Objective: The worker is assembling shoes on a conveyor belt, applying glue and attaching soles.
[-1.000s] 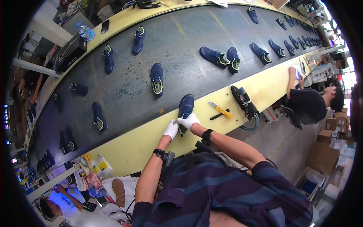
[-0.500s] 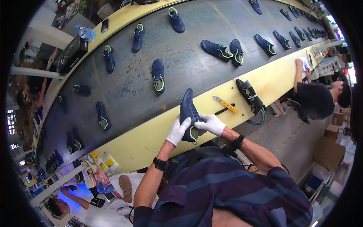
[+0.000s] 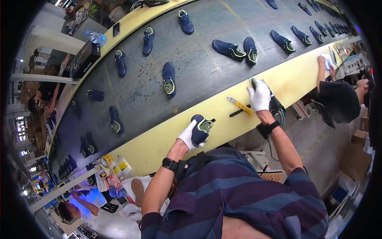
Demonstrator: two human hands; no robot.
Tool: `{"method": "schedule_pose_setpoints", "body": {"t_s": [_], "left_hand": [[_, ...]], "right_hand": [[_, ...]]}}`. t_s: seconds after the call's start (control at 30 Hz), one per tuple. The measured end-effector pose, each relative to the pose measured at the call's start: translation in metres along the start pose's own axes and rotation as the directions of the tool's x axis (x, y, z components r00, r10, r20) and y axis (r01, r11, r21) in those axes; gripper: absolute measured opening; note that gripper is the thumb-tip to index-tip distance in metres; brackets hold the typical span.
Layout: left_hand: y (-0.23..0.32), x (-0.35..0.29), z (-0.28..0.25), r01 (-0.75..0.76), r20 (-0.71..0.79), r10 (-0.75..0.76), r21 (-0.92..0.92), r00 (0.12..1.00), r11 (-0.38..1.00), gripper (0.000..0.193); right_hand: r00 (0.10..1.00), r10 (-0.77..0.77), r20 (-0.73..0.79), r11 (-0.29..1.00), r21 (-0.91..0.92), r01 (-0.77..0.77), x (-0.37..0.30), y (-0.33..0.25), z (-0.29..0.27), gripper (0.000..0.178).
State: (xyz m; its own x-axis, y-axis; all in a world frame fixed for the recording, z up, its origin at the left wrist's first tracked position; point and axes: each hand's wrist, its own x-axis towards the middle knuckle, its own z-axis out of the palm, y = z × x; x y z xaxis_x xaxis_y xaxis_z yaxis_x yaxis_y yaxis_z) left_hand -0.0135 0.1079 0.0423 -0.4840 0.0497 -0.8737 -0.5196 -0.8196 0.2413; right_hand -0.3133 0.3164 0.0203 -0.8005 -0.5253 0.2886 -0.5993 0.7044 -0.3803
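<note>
My left hand (image 3: 187, 136), in a white glove, is closed round a dark blue sneaker (image 3: 197, 137) above the near yellow ledge. The shoe's opening, with its lime-edged lining, faces up. My right hand (image 3: 260, 95), gloved too, is over a black hand-held tool (image 3: 274, 103) with cables, covering part of it. Its thumb stands apart from the fingers, and no firm grip shows. Left of that hand lies a slim yellow tool with a pale tip (image 3: 240, 106), across a thin black stick (image 3: 235, 113).
Beyond the yellow ledge (image 3: 159, 145), a dark conveyor belt (image 3: 139, 99) carries several blue sneakers. Tape, packets and a loose sole (image 3: 137, 191) lie at lower left. A co-worker (image 3: 338, 99) sits at the right; another (image 3: 75, 209) is at lower left. A bottle (image 3: 96, 38) stands on the far ledge.
Both hands were on the sneaker. My right hand has let go and moved right to the black tool. The left has turned the sneaker and drawn it lower. The view has shifted slightly.
</note>
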Motion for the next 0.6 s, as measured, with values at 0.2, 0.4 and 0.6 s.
{"method": "schedule_pose_setpoints", "body": {"t_s": [0.2,0.4,0.6], "left_hand": [[0.005,0.011,0.021,0.116,0.063,-0.106,-0.185,0.992,0.976,0.049],[0.016,0.020,0.033,0.127,0.068,-0.114,-0.249,0.991,0.960,0.054],[0.013,0.036,0.049,0.164,0.159,-0.118,-0.315,0.980,0.935,0.057]], "right_hand": [[0.989,0.000,0.147,0.971,-0.236,0.035,0.015,0.071,0.018,0.067],[0.817,0.072,0.572,0.997,-0.037,-0.062,0.018,0.058,-0.017,0.037],[0.832,-0.273,0.483,0.867,0.499,-0.005,-0.022,-0.075,-0.113,0.037]]}}
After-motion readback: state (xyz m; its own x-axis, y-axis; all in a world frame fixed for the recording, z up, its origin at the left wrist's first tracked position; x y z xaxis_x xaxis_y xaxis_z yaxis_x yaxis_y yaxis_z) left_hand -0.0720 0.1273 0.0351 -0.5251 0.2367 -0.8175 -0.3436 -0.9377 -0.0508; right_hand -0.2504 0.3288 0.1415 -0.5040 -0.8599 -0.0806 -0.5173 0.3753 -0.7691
